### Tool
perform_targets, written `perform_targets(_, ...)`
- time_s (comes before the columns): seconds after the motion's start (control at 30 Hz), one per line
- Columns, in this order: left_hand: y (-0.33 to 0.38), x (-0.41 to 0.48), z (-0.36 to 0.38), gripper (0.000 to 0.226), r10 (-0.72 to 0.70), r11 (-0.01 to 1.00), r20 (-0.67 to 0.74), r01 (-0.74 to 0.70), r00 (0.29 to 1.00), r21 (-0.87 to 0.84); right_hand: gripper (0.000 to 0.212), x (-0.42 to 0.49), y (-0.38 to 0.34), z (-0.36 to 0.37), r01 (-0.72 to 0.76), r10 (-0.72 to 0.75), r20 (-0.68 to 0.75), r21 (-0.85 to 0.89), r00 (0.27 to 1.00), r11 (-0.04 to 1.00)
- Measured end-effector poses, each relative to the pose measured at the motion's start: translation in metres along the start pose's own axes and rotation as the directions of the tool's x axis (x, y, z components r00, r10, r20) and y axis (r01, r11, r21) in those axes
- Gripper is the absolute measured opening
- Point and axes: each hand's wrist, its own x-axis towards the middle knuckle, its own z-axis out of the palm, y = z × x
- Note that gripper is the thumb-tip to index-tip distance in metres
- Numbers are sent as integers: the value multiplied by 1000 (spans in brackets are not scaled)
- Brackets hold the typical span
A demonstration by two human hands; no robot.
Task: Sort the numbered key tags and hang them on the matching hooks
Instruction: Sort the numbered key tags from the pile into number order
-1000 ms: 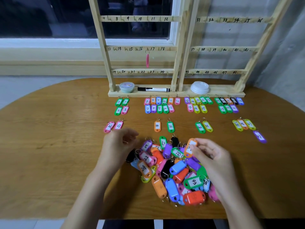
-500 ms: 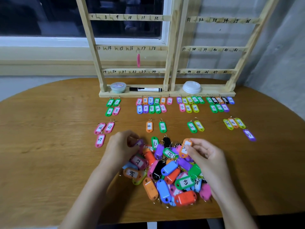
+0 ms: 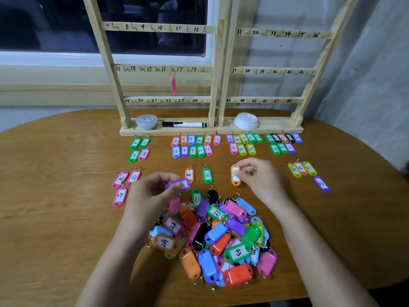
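left hand [image 3: 152, 191] pinches a purple tag [image 3: 179, 184], right hand [image 3: 259, 180] pinches an orange tag [image 3: 235, 175] just beyond the pile [image 3: 212, 235] between both wrists (numbers unreadable): read each label, then lay it face-up by matching numbers, no overlap.

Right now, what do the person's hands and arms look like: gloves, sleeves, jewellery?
The left hand and the right hand are bare: no gloves, rings or watch show. Both forearms are bare down to the picture's edge; no sleeve is in view.
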Motion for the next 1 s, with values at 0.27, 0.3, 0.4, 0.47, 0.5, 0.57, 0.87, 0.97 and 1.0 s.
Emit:
perform_targets(0.27,0,-12,5,8,3,993,-21,-5,1000,-115,29,-15,12,1,191,-214,-24,-362,977,912)
perform_targets(0.3,1,-15,6,8,9,991,-24,-12,1000,-136,36,-24,12,-1,224,-245,-5,-386,970,895)
perform_targets(0.4,3,-21,8,8,24,984,-25,-28,999,-176,59,-46,15,-3,266,-260,77,-453,963,851)
perform_targets(0.47,5,-25,9,7,35,982,-17,-37,999,-185,65,-51,16,-2,273,-244,125,-491,962,827)
perform_targets(0.5,5,-26,9,7,38,982,-14,-40,999,-182,67,-51,17,-2,274,-235,140,-504,962,819)
perform_targets(0.57,4,-28,8,7,35,983,-16,-38,999,-179,72,-49,18,-2,269,-229,141,-518,963,812)
perform_targets(0.87,-1,-31,11,8,-32,982,-39,25,999,-185,72,-50,15,-5,236,-230,65,-406,971,883)
perform_targets(0.97,0,-32,12,7,-49,977,-23,43,999,-210,51,-58,-2,-6,264,-273,-61,-128,960,956)
perform_targets(1.0,0,-33,12,7,-51,976,-17,46,999,-214,44,-63,-10,-5,250,-250,-63,-16,966,968)
